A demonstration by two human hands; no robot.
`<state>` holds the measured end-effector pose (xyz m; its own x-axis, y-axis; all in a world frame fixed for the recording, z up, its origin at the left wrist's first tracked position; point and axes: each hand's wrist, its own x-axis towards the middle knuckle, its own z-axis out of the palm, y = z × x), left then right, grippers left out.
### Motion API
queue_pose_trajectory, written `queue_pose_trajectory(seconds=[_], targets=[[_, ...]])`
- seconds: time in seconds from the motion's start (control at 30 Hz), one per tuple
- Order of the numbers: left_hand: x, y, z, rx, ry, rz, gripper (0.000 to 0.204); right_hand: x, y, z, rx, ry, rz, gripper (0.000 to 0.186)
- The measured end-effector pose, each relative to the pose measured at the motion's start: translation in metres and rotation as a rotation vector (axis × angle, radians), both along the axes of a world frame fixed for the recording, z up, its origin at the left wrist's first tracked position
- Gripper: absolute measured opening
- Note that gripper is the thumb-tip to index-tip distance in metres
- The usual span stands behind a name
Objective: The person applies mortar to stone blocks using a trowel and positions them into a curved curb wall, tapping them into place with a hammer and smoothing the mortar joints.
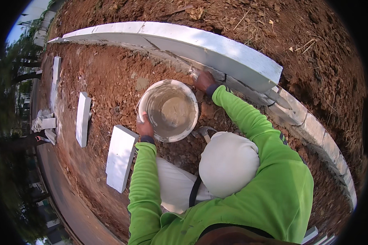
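Note:
A white bucket (143, 102) with grey mortar (173, 111) in its bottom stands on the red soil in front of me. My left hand (145, 126) grips its near-left rim. Beyond the bucket, to its right, my right hand (204, 80) is closed low against the base of a row of pale kerb blocks (216, 45). Something greyish shows at its fingertips, too small to make out. A hammer (205, 132) lies beside my bent knee, its handle mostly hidden.
Loose pale blocks (122, 157) lie on the soil to the left, another block (83, 118) farther off. Lower, mortar-stained blocks (315, 126) continue the row to the right. Rough soil (306, 53) rises behind it. A paved road (69, 196) runs along the left.

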<state>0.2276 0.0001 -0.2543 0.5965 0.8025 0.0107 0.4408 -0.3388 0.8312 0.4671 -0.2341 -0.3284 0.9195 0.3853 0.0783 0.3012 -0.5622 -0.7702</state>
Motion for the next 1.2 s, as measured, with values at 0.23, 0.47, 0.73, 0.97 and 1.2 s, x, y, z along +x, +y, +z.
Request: queue_pose_trajectory(seconds=[0.23,0.47,0.73,0.97,1.2], targets=[[0.005,0.01,-0.015,0.043,0.016,-0.061,0.056,0.044,0.027,-0.006,-0.162,0.064,0.027,0.024],[-0.005,0.007,-0.005,0.08,0.254,0.071,0.069,-0.035,-0.092,0.038,-0.024,-0.053,0.059,0.04],[0.008,0.037,-0.023,-0.321,-0.183,-0.278,0.049,-0.078,-0.229,0.035,-0.475,0.015,-0.008,0.051],[0.008,0.043,-0.023,-0.411,-0.154,-0.277,0.047,-0.207,-0.325,0.079,-0.284,0.087,-0.231,0.049],[0.019,0.029,-0.001,-1.05,-0.214,-0.351,0.048,-0.304,-0.394,0.088,-0.308,0.209,-0.421,0.049]])
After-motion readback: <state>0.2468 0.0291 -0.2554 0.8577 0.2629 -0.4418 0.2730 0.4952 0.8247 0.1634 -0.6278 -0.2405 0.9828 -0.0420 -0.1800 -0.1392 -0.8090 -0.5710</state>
